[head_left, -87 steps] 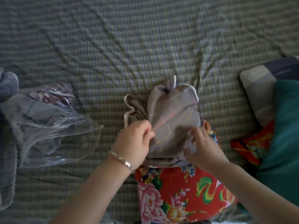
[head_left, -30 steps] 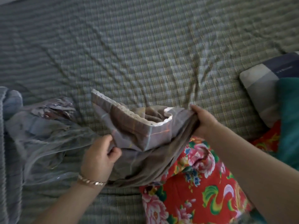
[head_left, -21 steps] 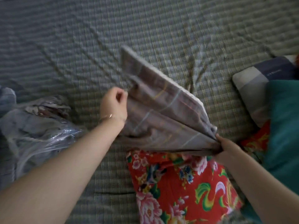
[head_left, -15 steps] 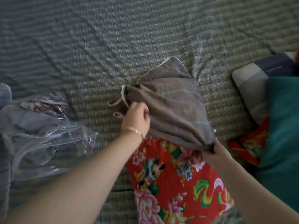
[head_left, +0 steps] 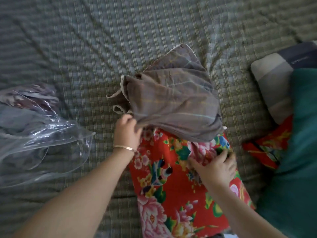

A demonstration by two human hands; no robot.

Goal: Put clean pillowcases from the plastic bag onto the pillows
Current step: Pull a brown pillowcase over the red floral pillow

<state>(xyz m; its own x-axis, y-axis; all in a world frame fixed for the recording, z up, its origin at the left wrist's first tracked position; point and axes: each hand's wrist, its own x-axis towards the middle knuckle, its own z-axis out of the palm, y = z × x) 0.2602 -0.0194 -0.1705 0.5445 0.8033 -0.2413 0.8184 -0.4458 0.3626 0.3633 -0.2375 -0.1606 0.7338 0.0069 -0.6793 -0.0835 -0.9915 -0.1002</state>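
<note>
Green-grey checked bedsheet (head_left: 85,40) fills my view, creased; clear plastic bag (head_left: 51,138) with folded cloth at left, grey-banded pillow (head_left: 272,83) and teal fabric (head_left: 301,152) at right. Grey plaid pillowcase (head_left: 175,100) heaped over top end of red floral pillow (head_left: 164,186). Left hand (head_left: 127,133) clenches pillowcase's lower-left edge. Right hand (head_left: 217,167) rests on red floral pillow, fingers spread, just below pillowcase. Half second ago it pinched right corner; now released.

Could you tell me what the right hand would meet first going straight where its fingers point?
Probably the grey pillowcase: the right hand lies on the floral pillow, fingers aimed at its near edge, though depth is unclear.
</note>
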